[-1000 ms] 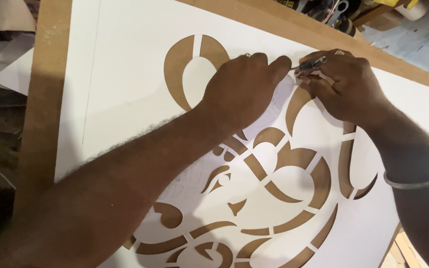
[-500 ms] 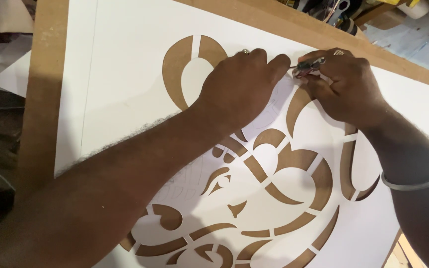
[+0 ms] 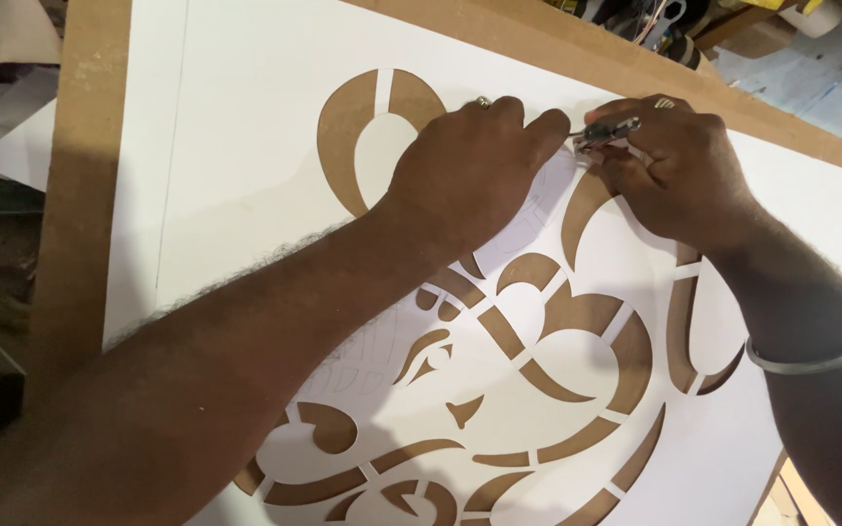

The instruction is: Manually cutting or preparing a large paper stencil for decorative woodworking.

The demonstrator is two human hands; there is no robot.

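- Board (image 3: pixel 80 195) of brown fibre lies under everything, its bare strip showing along the left edge, with scraps of paper and dark clutter just beyond it.
- Sheet (image 3: pixel 246 127) of white paper covers the board; curved shapes are already cut out of it, so brown shows through in arcs and crescents from the top middle down to the lower right.
- Left hand (image 3: pixel 470 175) lies flat-knuckled on the sheet, fingers curled together, pressing the paper down just beside the cut line; a ring shows on one finger. Compared with a second ago it sits in nearly the same spot, its forefinger tip meeting the tool.
- Knife (image 3: pixel 604 131), a slim craft blade with a metal grip, is pinched between the two hands at the top of a curved cut-out; since a second ago it has hardly shifted, which suggests slow work along one short stretch of line.
- Right hand (image 3: pixel 679 170) is closed around the knife, fingers bunched tight on the handle, a ring on one finger and a clear bangle (image 3: pixel 821 356) at the wrist.
- Clutter (image 3: pixel 655 24) of tools sits beyond the board's far edge, top right.
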